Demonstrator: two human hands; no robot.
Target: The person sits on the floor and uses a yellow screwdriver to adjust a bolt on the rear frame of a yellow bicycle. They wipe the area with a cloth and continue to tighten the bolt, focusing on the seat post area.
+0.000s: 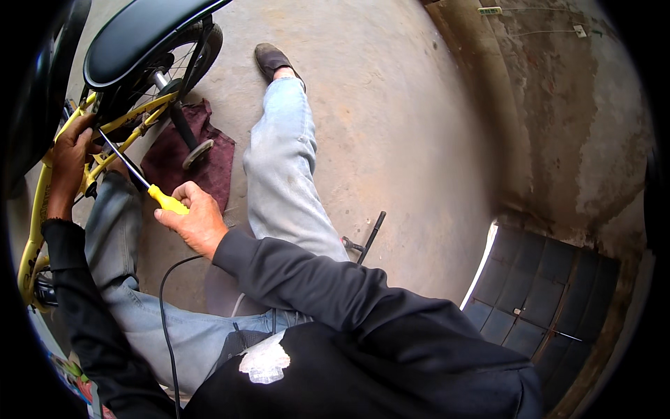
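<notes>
Right hand (197,222) is wrapped tight around the yellow handle of a screwdriver (143,179), fingers curled shut on it, thumb side up. From that fist the dark shaft runs up and away to the left, its tip buried in the yellow bicycle frame (125,120) just below the saddle. Left hand (72,155) sits at the far end of that shaft, clamped around a yellow frame tube, knuckles out, right beside where the tip lands.

Above the left hand, the black saddle (139,31) looms large and hides part of the joint being worked on. Past it, up and to the right of the hand, the rear wheel (185,56) shows spokes and tyre. Between the two hands and a little beyond, a small training wheel (197,153) hangs on its black strut over a maroon cloth (209,157) spread on the concrete floor (391,112).

Right of the screwdriver fist, the person's jeans leg (283,164) stretches out, brown shoe (273,61) at the far end. The other knee lies under the shaft, close beneath the fist. A black cable (165,321) loops down below the right wrist. Further right, well apart, a dark rod-like tool (370,237) lies on the floor.
</notes>
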